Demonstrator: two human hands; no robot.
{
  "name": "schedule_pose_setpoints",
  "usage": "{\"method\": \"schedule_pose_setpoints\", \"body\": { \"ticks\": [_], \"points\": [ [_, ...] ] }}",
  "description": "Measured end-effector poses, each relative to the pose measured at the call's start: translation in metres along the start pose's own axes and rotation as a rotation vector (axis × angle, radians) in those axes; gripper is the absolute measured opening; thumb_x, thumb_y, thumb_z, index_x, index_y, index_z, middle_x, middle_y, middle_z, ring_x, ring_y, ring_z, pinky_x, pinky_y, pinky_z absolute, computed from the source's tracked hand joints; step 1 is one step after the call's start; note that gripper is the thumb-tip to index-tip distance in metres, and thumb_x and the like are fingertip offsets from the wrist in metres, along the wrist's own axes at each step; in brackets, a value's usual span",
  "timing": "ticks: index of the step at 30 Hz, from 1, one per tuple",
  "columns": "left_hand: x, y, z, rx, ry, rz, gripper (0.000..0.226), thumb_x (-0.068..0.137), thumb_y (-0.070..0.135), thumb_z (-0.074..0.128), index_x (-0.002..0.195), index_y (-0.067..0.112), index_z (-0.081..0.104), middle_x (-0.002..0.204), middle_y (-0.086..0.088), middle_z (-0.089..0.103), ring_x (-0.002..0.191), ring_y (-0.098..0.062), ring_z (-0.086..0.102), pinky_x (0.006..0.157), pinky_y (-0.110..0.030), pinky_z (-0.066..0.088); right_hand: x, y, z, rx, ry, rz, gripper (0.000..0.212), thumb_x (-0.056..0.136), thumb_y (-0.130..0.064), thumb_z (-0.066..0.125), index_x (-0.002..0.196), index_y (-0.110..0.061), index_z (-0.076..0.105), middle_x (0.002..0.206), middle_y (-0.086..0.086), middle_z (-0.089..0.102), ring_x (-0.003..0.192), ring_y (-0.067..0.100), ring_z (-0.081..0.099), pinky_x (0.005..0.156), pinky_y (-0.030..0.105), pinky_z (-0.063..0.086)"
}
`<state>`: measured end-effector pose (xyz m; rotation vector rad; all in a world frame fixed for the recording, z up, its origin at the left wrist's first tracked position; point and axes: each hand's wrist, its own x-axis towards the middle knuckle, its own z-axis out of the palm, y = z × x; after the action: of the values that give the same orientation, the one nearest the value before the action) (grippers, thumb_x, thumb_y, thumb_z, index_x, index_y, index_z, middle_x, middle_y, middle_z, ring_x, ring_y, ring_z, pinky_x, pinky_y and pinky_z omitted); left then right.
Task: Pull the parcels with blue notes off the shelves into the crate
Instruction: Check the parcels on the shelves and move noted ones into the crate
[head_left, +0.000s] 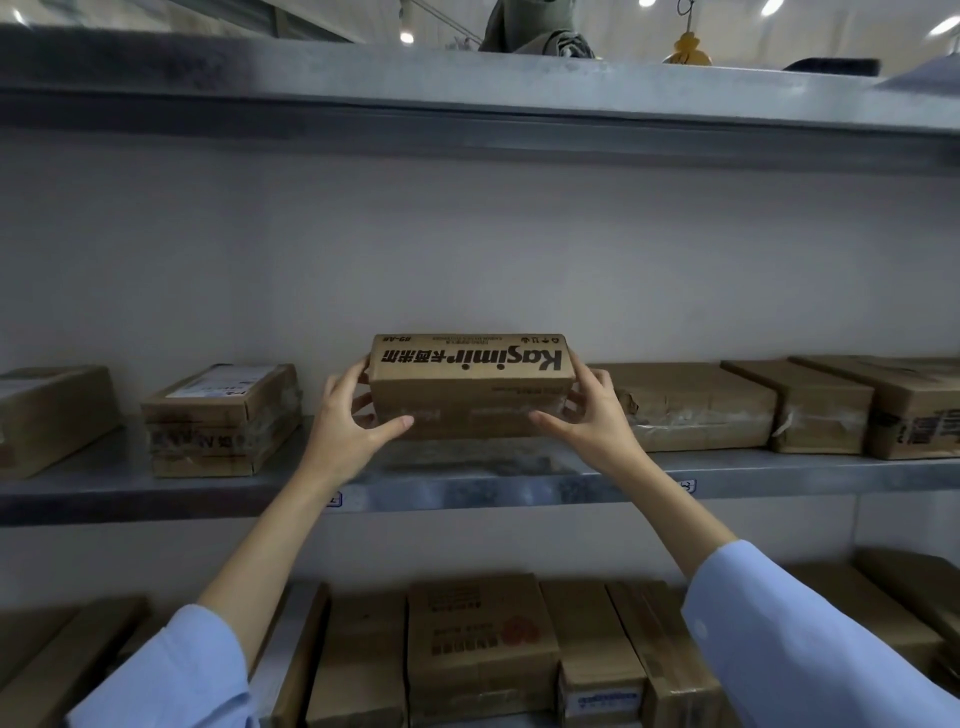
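Metal shelf (467, 483) is carrying a row of brown parcels. Kasimir box (470, 395) is sitting mid-row, with the "Kasimir" print reading upside down and Chinese characters beside it. Left hand (353, 421) and right hand (587, 415) are gripping its two ends, fingers curled round, thumbs pressing the front face. Taped parcel (223, 415) on the left is showing a white shipping label, text unreadable.
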<state>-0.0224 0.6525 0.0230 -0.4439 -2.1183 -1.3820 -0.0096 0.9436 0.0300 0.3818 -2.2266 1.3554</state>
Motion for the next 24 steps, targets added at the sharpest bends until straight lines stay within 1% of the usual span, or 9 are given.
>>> {"method": "schedule_pose_setpoints", "body": {
  "ticks": [3,7,11,13,16,18,20,21,24],
  "points": [
    [0.000,-0.004,-0.003,-0.072,-0.017,-0.016,0.078,0.076,0.016,0.082,0.143,0.020,0.042,0.141,-0.005,0.045,0.129,-0.022,0.048,0.107,-0.047,0.044,-0.002,0.001,0.000,-0.014,0.000,-0.005,0.087,0.080,-0.024,0.080,0.151,-0.030,0.030,0.135,-0.001,0.043,0.128,0.018,0.048,0.111,0.040,0.041],
    [-0.002,-0.006,-0.004,-0.096,-0.015,-0.003,0.072,0.075,0.019,0.083,0.138,0.024,0.046,0.138,0.002,0.054,0.128,-0.017,0.050,0.109,-0.048,0.041,-0.004,0.005,0.000,0.002,0.000,0.015,0.084,0.078,-0.031,0.081,0.148,-0.028,0.034,0.139,-0.002,0.052,0.128,0.014,0.050,0.107,0.044,0.046],
    [-0.004,-0.005,-0.002,-0.124,-0.009,-0.017,0.066,0.063,0.041,0.084,0.120,0.040,0.050,0.130,0.009,0.058,0.125,-0.016,0.053,0.108,-0.048,0.043,-0.005,0.007,0.001,0.111,-0.016,0.066,0.081,0.076,-0.028,0.082,0.140,-0.022,0.032,0.144,0.003,0.046,0.129,0.013,0.048,0.107,0.038,0.046],
    [-0.005,-0.007,-0.001,-0.147,-0.001,-0.029,0.066,0.066,0.034,0.086,0.120,0.038,0.049,0.128,0.011,0.058,0.125,-0.016,0.053,0.108,-0.047,0.043,-0.005,0.008,0.001,0.158,-0.011,0.084,0.080,0.070,-0.036,0.083,0.132,-0.022,0.034,0.142,0.004,0.047,0.129,0.014,0.048,0.107,0.041,0.046],
    [-0.006,-0.010,0.001,-0.129,-0.007,-0.040,0.076,0.074,0.020,0.084,0.137,0.031,0.042,0.134,0.008,0.052,0.128,-0.015,0.050,0.109,-0.043,0.043,-0.005,0.010,0.003,0.166,-0.009,0.075,0.089,0.062,-0.045,0.084,0.131,-0.024,0.032,0.138,0.003,0.049,0.130,0.017,0.049,0.108,0.044,0.045],
    [-0.007,-0.012,0.002,-0.097,-0.008,-0.036,0.086,0.073,0.026,0.086,0.144,0.030,0.038,0.137,0.005,0.050,0.128,-0.015,0.049,0.109,-0.040,0.042,-0.004,0.012,0.004,0.157,0.004,0.063,0.093,0.068,-0.034,0.087,0.139,-0.028,0.028,0.138,-0.002,0.046,0.128,0.013,0.050,0.108,0.033,0.044],
    [-0.006,-0.012,0.003,-0.078,-0.001,-0.021,0.090,0.068,0.031,0.087,0.145,0.024,0.041,0.138,0.000,0.049,0.126,-0.015,0.051,0.108,-0.039,0.044,-0.003,0.012,0.005,0.140,0.011,0.048,0.097,0.073,-0.022,0.086,0.147,-0.031,0.023,0.133,-0.010,0.043,0.120,0.003,0.051,0.098,0.015,0.044],
    [-0.006,-0.012,0.004,-0.069,0.003,-0.008,0.087,0.068,0.029,0.087,0.144,0.021,0.044,0.137,-0.003,0.049,0.125,-0.015,0.052,0.108,-0.039,0.045,-0.003,0.013,0.005,0.119,0.018,0.036,0.099,0.074,-0.021,0.085,0.149,-0.032,0.022,0.133,-0.011,0.043,0.118,0.001,0.050,0.096,0.013,0.042],
    [-0.007,-0.009,0.005,-0.079,0.011,0.014,0.079,0.072,0.013,0.085,0.141,0.019,0.047,0.136,-0.004,0.046,0.117,-0.008,0.054,0.103,-0.037,0.048,-0.001,0.015,0.006,0.039,0.045,0.008,0.095,0.074,-0.026,0.085,0.149,-0.031,0.028,0.142,-0.002,0.042,0.128,0.010,0.046,0.109,0.032,0.042]
  ]
}}
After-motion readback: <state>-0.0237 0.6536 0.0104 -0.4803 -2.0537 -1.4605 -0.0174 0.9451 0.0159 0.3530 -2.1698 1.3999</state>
